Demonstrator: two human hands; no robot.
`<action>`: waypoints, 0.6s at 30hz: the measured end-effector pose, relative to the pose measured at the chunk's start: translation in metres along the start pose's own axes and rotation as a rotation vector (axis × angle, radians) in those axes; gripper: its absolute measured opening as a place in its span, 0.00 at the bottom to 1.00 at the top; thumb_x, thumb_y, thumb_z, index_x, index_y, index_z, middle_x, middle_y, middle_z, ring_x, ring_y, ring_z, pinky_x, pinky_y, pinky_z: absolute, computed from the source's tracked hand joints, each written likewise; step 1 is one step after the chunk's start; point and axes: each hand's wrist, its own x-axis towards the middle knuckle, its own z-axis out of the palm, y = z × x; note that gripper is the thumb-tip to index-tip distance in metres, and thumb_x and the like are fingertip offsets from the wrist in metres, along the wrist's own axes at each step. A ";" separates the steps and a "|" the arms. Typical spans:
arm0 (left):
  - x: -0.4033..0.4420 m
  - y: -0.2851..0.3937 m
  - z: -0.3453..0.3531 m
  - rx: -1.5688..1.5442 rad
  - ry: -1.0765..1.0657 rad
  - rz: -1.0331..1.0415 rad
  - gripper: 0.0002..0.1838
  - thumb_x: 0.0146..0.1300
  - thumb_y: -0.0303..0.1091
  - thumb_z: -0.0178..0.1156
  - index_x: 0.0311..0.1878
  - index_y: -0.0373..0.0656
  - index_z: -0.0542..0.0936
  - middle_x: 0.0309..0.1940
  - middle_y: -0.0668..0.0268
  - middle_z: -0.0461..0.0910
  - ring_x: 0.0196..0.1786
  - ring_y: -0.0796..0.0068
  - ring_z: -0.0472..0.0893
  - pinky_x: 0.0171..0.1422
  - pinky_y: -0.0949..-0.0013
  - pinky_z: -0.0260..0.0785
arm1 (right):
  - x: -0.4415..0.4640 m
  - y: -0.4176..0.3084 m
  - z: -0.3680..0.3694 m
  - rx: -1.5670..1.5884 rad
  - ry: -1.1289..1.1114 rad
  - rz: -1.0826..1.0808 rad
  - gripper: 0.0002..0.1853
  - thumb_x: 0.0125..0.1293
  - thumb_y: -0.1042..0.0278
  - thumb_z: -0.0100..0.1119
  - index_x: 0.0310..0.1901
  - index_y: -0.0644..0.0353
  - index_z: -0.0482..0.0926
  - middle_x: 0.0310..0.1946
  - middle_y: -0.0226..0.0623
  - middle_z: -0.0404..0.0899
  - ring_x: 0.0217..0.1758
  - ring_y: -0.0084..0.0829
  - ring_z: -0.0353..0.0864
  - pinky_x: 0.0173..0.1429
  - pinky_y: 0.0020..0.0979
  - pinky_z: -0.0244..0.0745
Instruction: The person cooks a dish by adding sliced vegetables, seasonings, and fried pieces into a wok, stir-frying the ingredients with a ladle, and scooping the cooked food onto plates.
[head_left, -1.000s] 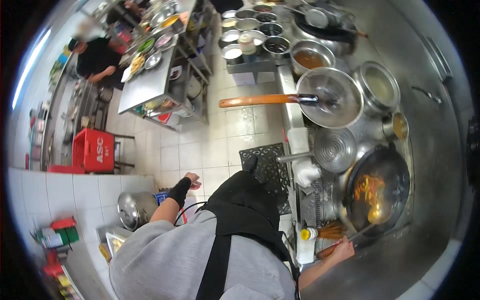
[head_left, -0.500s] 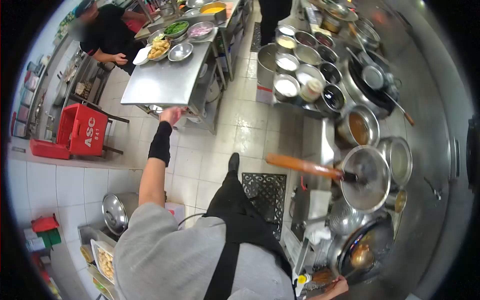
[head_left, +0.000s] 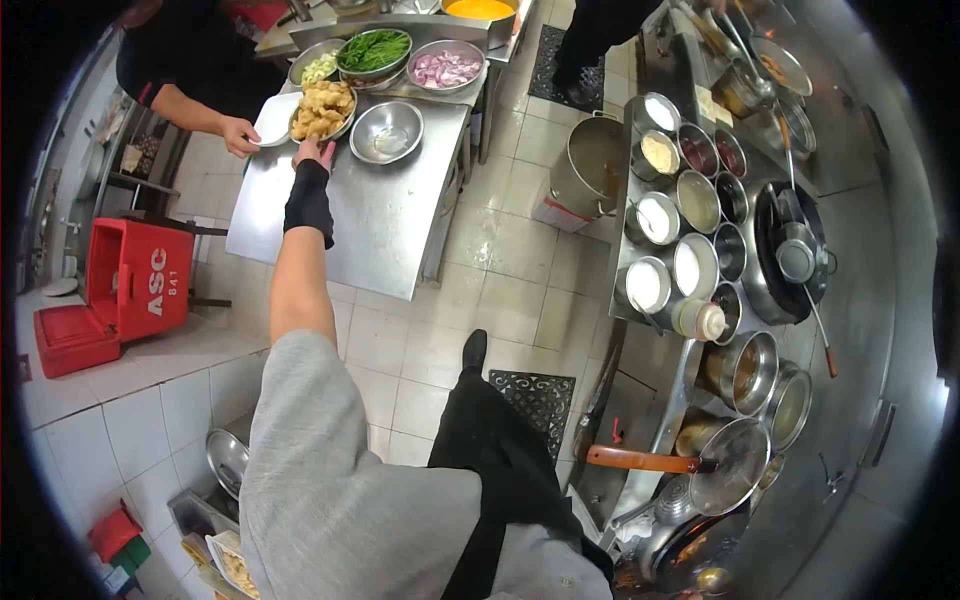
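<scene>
My left hand (head_left: pixel 314 154) reaches forward over the steel table, a black band on its wrist. Its fingers close on the near rim of a metal bowl (head_left: pixel 351 122) heaped with golden fried pieces (head_left: pixel 323 108). Left of this bowl is a white dish (head_left: pixel 276 119), with a co-worker's hand (head_left: pixel 240 137) at its edge. An empty metal bowl (head_left: pixel 387 132) stands just to the right. My right hand is out of view.
Bowls of green vegetables (head_left: pixel 374 52) and chopped onion (head_left: pixel 445 66) line the table's (head_left: pixel 370 225) far end. At right, the cooking counter carries seasoning pots (head_left: pixel 697 265) and a wood-handled strainer (head_left: pixel 730 468). A stock pot (head_left: pixel 592 165) stands in the aisle; a red box (head_left: pixel 140 285) is left.
My left hand has moved forward from the table's near edge to the bowl of fried pieces. The co-worker's hand has come to the white dish. My right hand has left view.
</scene>
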 end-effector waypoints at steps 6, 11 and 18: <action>-0.023 0.041 0.008 1.506 -0.045 0.246 0.16 0.63 0.31 0.66 0.51 0.35 0.78 0.52 0.57 0.78 0.45 0.64 0.81 0.49 0.64 0.82 | -0.076 -0.074 0.007 0.308 0.056 0.045 0.15 0.59 0.60 0.68 0.37 0.67 0.84 0.30 0.43 0.79 0.30 0.39 0.74 0.35 0.44 0.74; -0.024 0.063 0.006 0.746 0.016 0.164 0.15 0.63 0.28 0.65 0.51 0.35 0.79 0.51 0.59 0.80 0.46 0.66 0.82 0.50 0.65 0.81 | -0.078 -0.094 0.016 0.332 0.041 0.135 0.17 0.58 0.61 0.69 0.40 0.69 0.83 0.31 0.42 0.80 0.30 0.38 0.74 0.33 0.42 0.71; -0.123 0.098 0.010 -0.017 -0.082 0.108 0.13 0.61 0.29 0.64 0.40 0.37 0.68 0.42 0.54 0.77 0.44 0.59 0.82 0.44 0.54 0.82 | -0.065 -0.077 0.014 0.319 -0.164 0.142 0.13 0.57 0.67 0.65 0.38 0.68 0.78 0.26 0.42 0.77 0.27 0.33 0.73 0.30 0.37 0.69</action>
